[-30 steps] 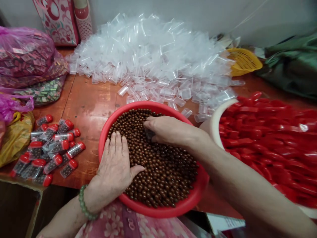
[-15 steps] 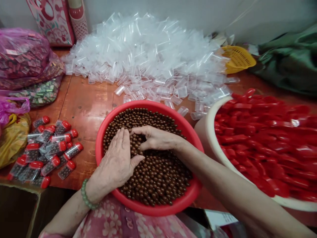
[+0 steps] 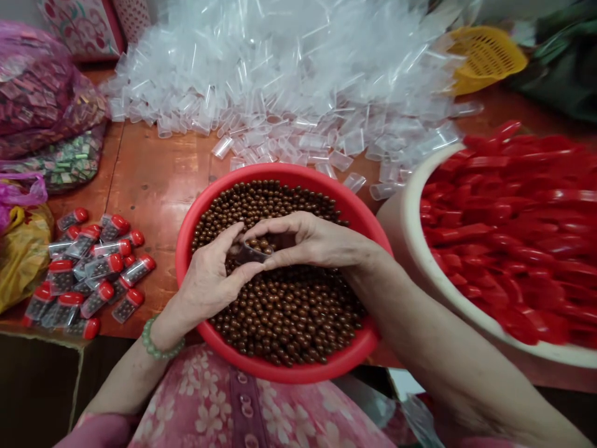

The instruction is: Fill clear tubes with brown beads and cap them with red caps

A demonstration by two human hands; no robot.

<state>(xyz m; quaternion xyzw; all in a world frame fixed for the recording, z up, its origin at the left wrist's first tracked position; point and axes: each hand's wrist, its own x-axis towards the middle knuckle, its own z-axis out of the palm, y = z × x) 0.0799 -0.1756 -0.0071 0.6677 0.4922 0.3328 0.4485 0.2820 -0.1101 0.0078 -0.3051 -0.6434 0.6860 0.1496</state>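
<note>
Over a red basin (image 3: 189, 239) full of glossy brown balls (image 3: 284, 320), both my hands meet at a small clear plastic container (image 3: 252, 253). Its open mouth faces right, and brown balls show at the opening. My left hand (image 3: 209, 270) wraps fingers and thumb around the container's body, hiding most of it. The curved fingers and thumb of my right hand (image 3: 317, 242) close on the rim of the mouth. A green bead bracelet (image 3: 158, 341) circles my left wrist.
Clear empty containers (image 3: 280, 81) are heaped at the back. Filled containers with red caps (image 3: 100, 267) lie at left, beside plastic bags (image 3: 41, 99). A white tub (image 3: 413, 230) of red plastic pieces (image 3: 513, 230) stands at right, a yellow basket (image 3: 489, 56) behind it.
Earlier my left hand lay flattened and my right reached among the balls. Now both hands are raised and tilted, and the container with balls shows between them. The view has tipped downward.
</note>
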